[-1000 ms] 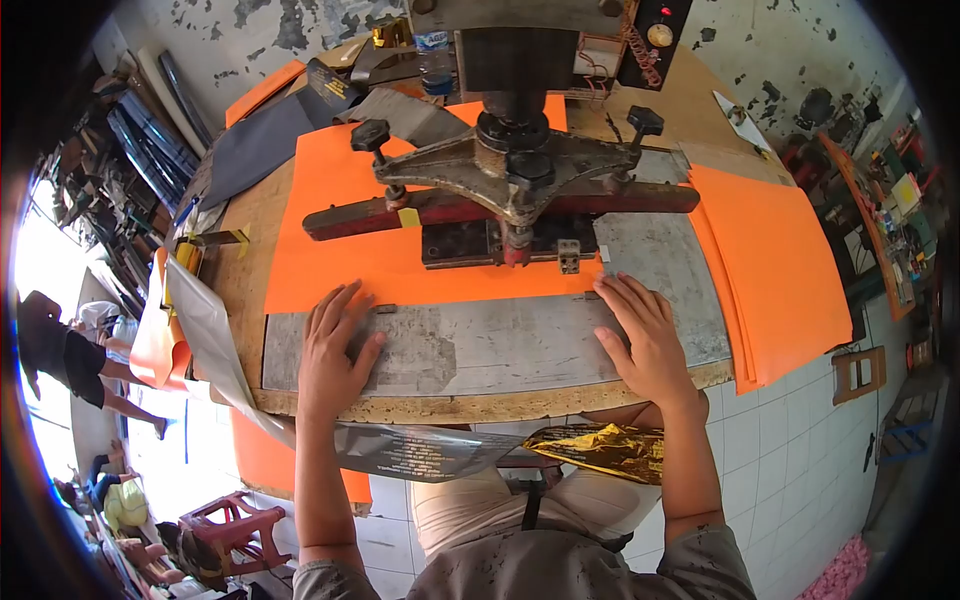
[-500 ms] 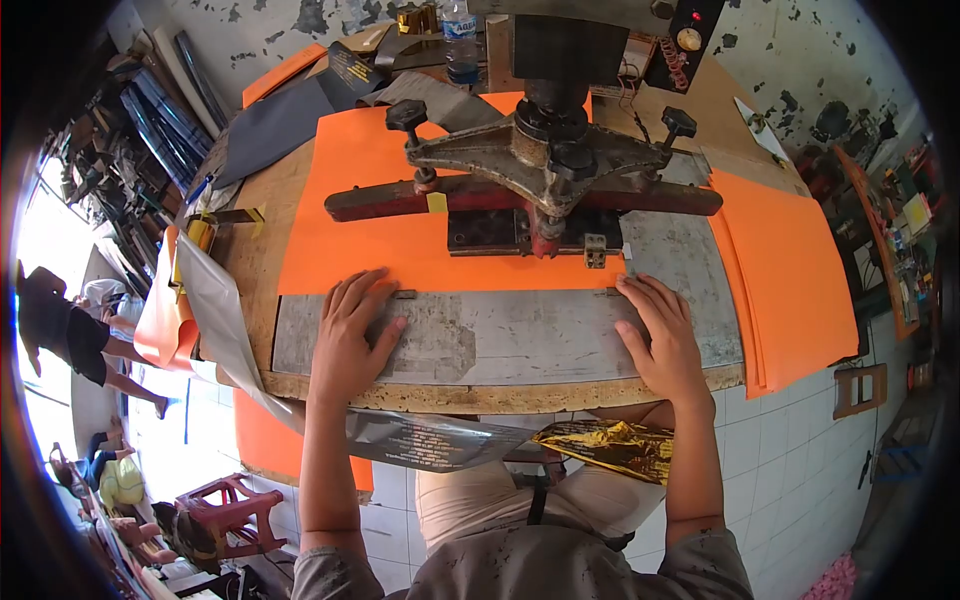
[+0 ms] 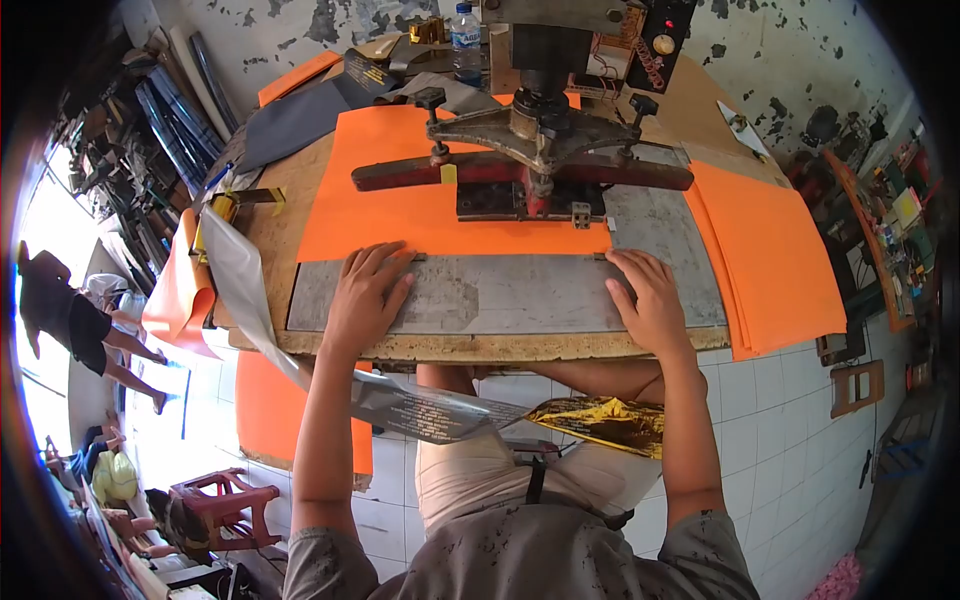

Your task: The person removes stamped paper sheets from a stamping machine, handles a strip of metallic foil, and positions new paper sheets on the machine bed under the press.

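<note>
An orange sheet (image 3: 370,220) lies on the grey metal plate (image 3: 530,295), partly beneath a heavy stamping press (image 3: 540,140). At the sheet's near left corner rests my left hand (image 3: 370,295), fingertips on the edge and thumb apart, holding nothing. My right hand (image 3: 648,295) is by the near right corner, its fingers bent forward and its thumb out to the side; it too is open. Small dark stops (image 3: 418,257) sit along the sheet's near edge. The press's dark lower block (image 3: 490,203) is over the sheet, and whether it touches cannot be told.
A stack of orange sheets (image 3: 765,265) overhangs the table's right side. Silver foil (image 3: 235,265) trails from the left, with gold foil (image 3: 600,425) over my lap. A water bottle (image 3: 466,45) and a control box (image 3: 665,40) stand behind. Other people (image 3: 75,310) are far left.
My view has tilted, so the table and press appear higher in the picture. Both hands stay at the sheet's near edge, with little change in their pose.
</note>
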Tool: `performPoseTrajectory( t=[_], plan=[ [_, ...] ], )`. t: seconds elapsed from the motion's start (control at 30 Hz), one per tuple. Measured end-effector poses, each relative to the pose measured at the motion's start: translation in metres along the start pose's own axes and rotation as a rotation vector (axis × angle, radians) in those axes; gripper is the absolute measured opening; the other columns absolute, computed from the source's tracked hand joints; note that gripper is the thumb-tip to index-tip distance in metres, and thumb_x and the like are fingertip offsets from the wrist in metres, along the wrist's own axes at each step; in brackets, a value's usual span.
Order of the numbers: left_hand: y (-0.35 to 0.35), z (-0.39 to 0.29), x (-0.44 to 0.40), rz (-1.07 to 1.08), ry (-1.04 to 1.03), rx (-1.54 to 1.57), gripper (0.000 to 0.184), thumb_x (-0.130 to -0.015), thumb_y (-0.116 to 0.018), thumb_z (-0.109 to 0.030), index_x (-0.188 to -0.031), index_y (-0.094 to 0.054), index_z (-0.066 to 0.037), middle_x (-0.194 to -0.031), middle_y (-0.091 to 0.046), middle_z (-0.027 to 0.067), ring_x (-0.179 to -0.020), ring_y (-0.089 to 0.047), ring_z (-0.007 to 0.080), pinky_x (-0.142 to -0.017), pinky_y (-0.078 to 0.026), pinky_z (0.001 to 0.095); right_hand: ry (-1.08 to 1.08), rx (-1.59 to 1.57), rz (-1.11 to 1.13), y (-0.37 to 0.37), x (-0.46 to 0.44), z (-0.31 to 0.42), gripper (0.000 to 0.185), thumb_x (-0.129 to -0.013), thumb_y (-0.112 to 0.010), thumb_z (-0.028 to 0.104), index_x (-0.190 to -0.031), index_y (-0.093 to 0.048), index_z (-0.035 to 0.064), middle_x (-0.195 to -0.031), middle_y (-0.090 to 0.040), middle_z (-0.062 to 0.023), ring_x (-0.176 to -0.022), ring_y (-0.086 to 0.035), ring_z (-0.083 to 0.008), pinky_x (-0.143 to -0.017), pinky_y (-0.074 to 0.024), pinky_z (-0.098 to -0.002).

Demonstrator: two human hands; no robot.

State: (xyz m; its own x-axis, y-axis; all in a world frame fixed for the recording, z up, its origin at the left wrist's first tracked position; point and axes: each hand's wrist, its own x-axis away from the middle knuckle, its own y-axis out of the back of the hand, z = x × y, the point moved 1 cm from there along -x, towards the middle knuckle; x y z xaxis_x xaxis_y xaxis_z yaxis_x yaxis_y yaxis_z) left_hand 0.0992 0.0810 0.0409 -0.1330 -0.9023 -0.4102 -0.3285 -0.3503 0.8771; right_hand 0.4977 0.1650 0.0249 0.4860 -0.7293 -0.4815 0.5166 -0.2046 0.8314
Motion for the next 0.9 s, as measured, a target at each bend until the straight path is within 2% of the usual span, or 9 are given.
performPoseTrajectory(
  t=[0.27,0.3,0.37,0.57,0.6,0.7,0.73,0.83,0.9],
  plan=[
    [-0.007,-0.001,0.011,-0.004,-0.083,-0.235,0.04,-0.102,-0.057,-0.026,-0.137,-0.062,-0.008,-0.142,-0.057,0.0138,-0.132,-0.052,0.0321,-0.117,-0.034,0.0487,0.065,-0.171,-0.25,-0.001,0.073,0.053,0.014,-0.09,-0.071,0.014,-0.099,-0.067,0.004,-0.098,-0.066,-0.0106,-0.098,-0.064,-0.0306,-0.089,-0.047,-0.0478],
    [-0.009,-0.002,0.018,-0.039,-0.098,-0.257,0.04,-0.102,-0.057,-0.026,-0.137,-0.062,-0.008,-0.142,-0.057,0.0141,-0.132,-0.052,0.0322,-0.117,-0.034,0.0486,0.113,-0.214,-0.215,-0.008,0.095,0.065,0.012,-0.088,-0.073,0.013,-0.093,-0.066,0.0043,-0.093,-0.065,-0.0097,-0.092,-0.064,-0.0303,-0.085,-0.0473,-0.0475],
    [0.011,-0.02,0.035,-0.167,-0.053,-0.152,0.033,-0.099,-0.062,-0.022,-0.129,-0.066,-0.007,-0.138,-0.06,0.0137,-0.126,-0.056,0.0312,-0.113,-0.037,0.0469,0.223,-0.406,0.149,-0.028,0.124,0.081,0.023,-0.089,-0.074,0.022,-0.104,-0.068,0.0048,-0.105,-0.066,-0.0117,-0.107,-0.063,-0.0318,-0.094,-0.0475,-0.0469],
    [0.006,-0.027,0.148,-0.618,0.213,0.066,0.008,-0.087,-0.074,-0.002,-0.091,-0.068,-0.004,-0.11,-0.07,0.0105,-0.097,-0.066,0.0302,-0.09,-0.051,0.0417,0.01,-0.218,0.555,-0.113,0.17,0.058,0.056,-0.089,-0.074,0.04,-0.132,-0.062,0.0061,-0.15,-0.051,-0.013,-0.14,-0.045,-0.0324,-0.113,-0.0396,-0.0464],
    [0.001,-0.028,0.166,-0.646,0.274,0.06,0.008,-0.087,-0.074,-0.001,-0.092,-0.067,-0.004,-0.11,-0.07,0.0107,-0.098,-0.065,0.0302,-0.09,-0.051,0.0419,0.098,-0.209,0.517,-0.128,0.172,0.045,0.053,-0.086,-0.076,0.039,-0.128,-0.065,0.0073,-0.142,-0.059,-0.0148,-0.13,-0.056,-0.033,-0.106,-0.0461,-0.0449],
    [-0.004,-0.028,0.21,-0.702,0.44,0.042,0.008,-0.089,-0.071,0.0,-0.095,-0.066,-0.002,-0.111,-0.068,0.0123,-0.102,-0.064,0.0298,-0.091,-0.051,0.0423,-0.298,-0.325,0.87,-0.13,0.157,0.037,0.039,-0.088,-0.075,0.033,-0.117,-0.07,0.0071,-0.12,-0.07,-0.0162,-0.112,-0.067,-0.0329,-0.095,-0.0523,-0.043],
    [-0.004,-0.025,0.221,-0.703,0.479,0.044,0.006,-0.091,-0.068,0.0,-0.096,-0.065,-0.002,-0.112,-0.067,0.0133,-0.105,-0.064,0.0295,-0.093,-0.051,0.0421,-0.131,-0.377,0.726,-0.126,0.157,0.034,0.024,-0.09,-0.072,0.026,-0.103,-0.073,0.0052,-0.098,-0.072,-0.0162,-0.094,-0.071,-0.0328,-0.085,-0.0554,-0.0421],
    [-0.003,-0.013,0.249,-0.672,0.53,0.052,0.012,-0.094,-0.063,0.0,-0.106,-0.064,-0.001,-0.117,-0.066,0.0152,-0.111,-0.063,0.0308,-0.099,-0.05,0.0426,-0.125,-0.518,0.831,-0.088,0.158,0.035,0.018,-0.092,-0.069,0.022,-0.095,-0.073,0.0042,-0.095,-0.072,-0.0142,-0.093,-0.07,-0.0329,-0.085,-0.0549,-0.0425],
    [0.001,-0.011,0.254,-0.676,0.542,0.062,0.013,-0.095,-0.062,-0.001,-0.108,-0.064,-0.001,-0.119,-0.066,0.0152,-0.113,-0.063,0.0321,-0.101,-0.049,0.0428,-0.162,-0.529,0.928,-0.05,0.162,0.039,0.017,-0.092,-0.072,0.023,-0.096,-0.073,0.0055,-0.104,-0.073,-0.0126,-0.101,-0.07,-0.0278,-0.092,-0.0541,-0.0411]
  ],
)
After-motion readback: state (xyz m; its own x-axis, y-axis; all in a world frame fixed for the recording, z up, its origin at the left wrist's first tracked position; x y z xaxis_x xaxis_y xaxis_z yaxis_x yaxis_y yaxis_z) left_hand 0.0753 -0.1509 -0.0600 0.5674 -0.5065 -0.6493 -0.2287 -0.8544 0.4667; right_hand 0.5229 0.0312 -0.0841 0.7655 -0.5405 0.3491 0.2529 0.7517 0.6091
